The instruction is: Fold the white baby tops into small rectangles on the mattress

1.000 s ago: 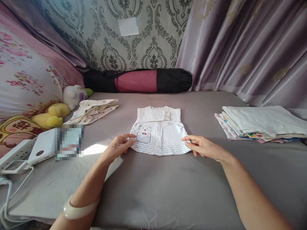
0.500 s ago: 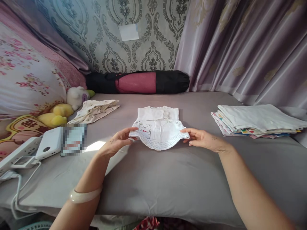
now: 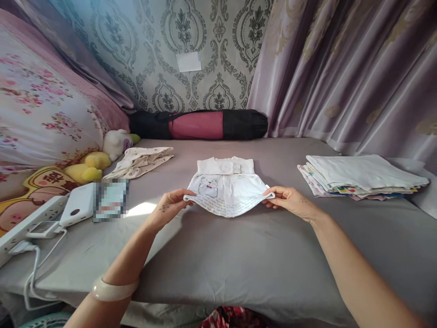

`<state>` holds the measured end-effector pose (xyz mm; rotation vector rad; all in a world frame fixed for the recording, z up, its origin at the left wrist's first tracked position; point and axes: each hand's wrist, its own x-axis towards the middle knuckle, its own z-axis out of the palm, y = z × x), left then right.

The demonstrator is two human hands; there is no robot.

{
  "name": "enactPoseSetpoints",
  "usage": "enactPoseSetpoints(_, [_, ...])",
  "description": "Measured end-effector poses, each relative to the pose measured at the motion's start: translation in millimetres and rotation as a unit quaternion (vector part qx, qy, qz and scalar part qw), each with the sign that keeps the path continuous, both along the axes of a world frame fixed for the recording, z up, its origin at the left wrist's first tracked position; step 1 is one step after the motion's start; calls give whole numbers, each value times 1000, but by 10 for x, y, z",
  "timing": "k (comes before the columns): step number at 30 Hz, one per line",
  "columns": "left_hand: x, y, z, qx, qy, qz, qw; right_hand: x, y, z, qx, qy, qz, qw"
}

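Note:
A small white shirt (image 3: 235, 187) with a bear print and lines of writing lies on the grey sheet in front of me. Its sleeves are folded across the upper part. My left hand (image 3: 175, 203) pinches the lower left corner of the hem between thumb and fingers. At the lower right corner, my right hand (image 3: 286, 201) grips the hem the same way. Both corners are lifted a little, while the hem's middle sags toward the sheet.
To the right rests a stack of folded clothes (image 3: 362, 175). A crumpled cream garment (image 3: 141, 161) lies at the left, near plush toys (image 3: 90, 166), a white power bank (image 3: 78, 204) and a power strip (image 3: 32, 223) with cables. A black and pink rolled bag (image 3: 198, 125) lies along the wall.
Both hands have drawn the hem corners slightly apart and raised them, so the hem is stretched wider. The camera view has tilted up slightly.

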<state>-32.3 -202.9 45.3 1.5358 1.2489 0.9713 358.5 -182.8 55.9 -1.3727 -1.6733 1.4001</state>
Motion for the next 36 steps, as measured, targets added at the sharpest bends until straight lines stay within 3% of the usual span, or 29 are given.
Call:
enactPoseSetpoints(4, [8, -64, 62, -28, -8, -16, 999, 73, -61, 37, -15, 21, 6, 1000])
enactPoseSetpoints(7, [66, -30, 67, -52, -46, 20, 997, 41, -50, 16, -17, 59, -27, 998])
enactPoseSetpoints(11, [202, 104, 15, -22, -106, 79, 991, -138, 27, -95, 52, 130, -126, 982])
enactPoseSetpoints(14, [303, 223, -37, 38, -133, 92, 986, -267, 95, -198, 122, 146, -155, 969])
enactPoseSetpoints(24, [385, 689, -307, 181, -104, 90, 974, -319, 481, -631, 312, 21, -73, 947])
enactPoseSetpoints(30, [430, 931, -416, 175, -99, 93, 975, -405, 669, -645, 322, -126, -75, 935])
enactPoseSetpoints(36, [455, 1158, -508, 151, -54, 128, 979, -508, 784, -547, 321, -185, -72, 926])
